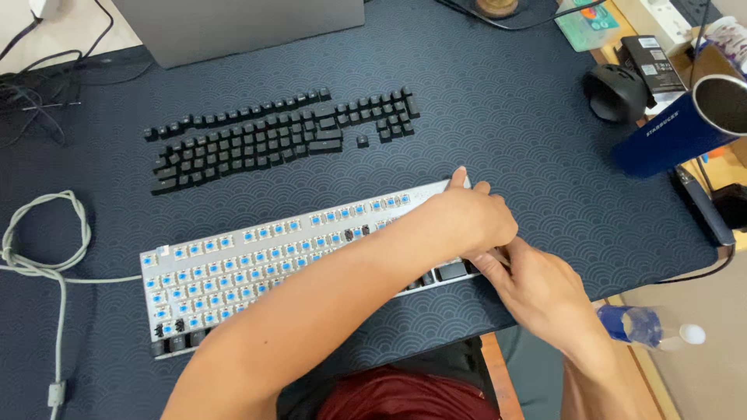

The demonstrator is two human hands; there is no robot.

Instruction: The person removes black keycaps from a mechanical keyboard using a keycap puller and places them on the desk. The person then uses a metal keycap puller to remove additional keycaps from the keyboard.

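Dozens of black keycaps (272, 136) lie in tidy rows on the far left of the dark mat (506, 101), keeping their layout, apart from the stripped keyboard (233, 268) nearer the person, its blue switches bare. Its grey cable (47, 241) loops off to the left. The left hand (467, 218) crosses over to steady the keyboard's right end, fingers curled and pressed on it. The right hand (537, 292) meets that near corner, its fingers closed on something too hidden to tell. A mouse (615, 93) and blue tumbler (669, 136) sit far right on the counter.
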